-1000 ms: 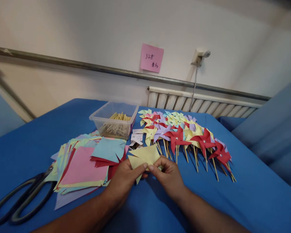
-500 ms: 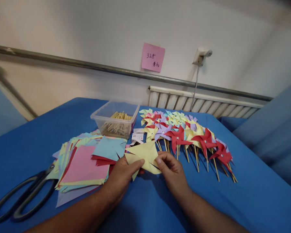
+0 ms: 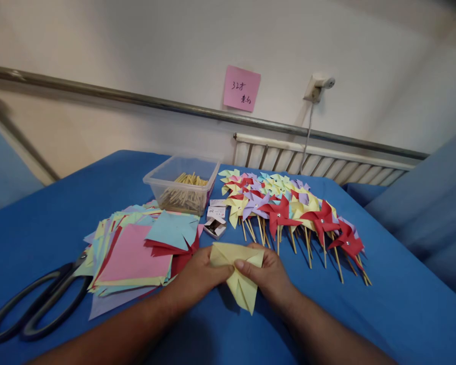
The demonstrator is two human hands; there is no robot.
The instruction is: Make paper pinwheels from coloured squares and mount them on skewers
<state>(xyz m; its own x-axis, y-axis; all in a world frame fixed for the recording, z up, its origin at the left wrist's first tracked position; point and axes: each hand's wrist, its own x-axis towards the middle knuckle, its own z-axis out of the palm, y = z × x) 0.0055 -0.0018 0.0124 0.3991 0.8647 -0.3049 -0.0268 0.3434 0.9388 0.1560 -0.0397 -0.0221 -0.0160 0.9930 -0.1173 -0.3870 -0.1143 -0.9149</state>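
Note:
A yellow paper square (image 3: 243, 289) with cuts in it is held between both hands above the blue cloth. My left hand (image 3: 203, 268) grips its left side, the thumb pressed near the middle. On the right, my right hand (image 3: 271, 274) pinches the sheet, its thumb also at the centre, where the paper is folded inward. The fingers behind the paper are hidden. Just beyond the hands stands a small open box (image 3: 215, 226) with dark little pieces inside. Left of my hands lie cut blue paper squares (image 3: 173, 230) on top of red ones.
A stack of coloured paper (image 3: 133, 256) sits at left beside large scissors (image 3: 49, 299). Behind it is a clear plastic box (image 3: 161, 187) of thin sticks (image 3: 188, 190). Many finished paper pinwheels (image 3: 279, 215) lie at right. A radiator (image 3: 281, 157) lines the wall.
The yellow paper has turned and come slightly nearer me. Its corners are now folded toward the middle under both thumbs, and the small open box has come into view.

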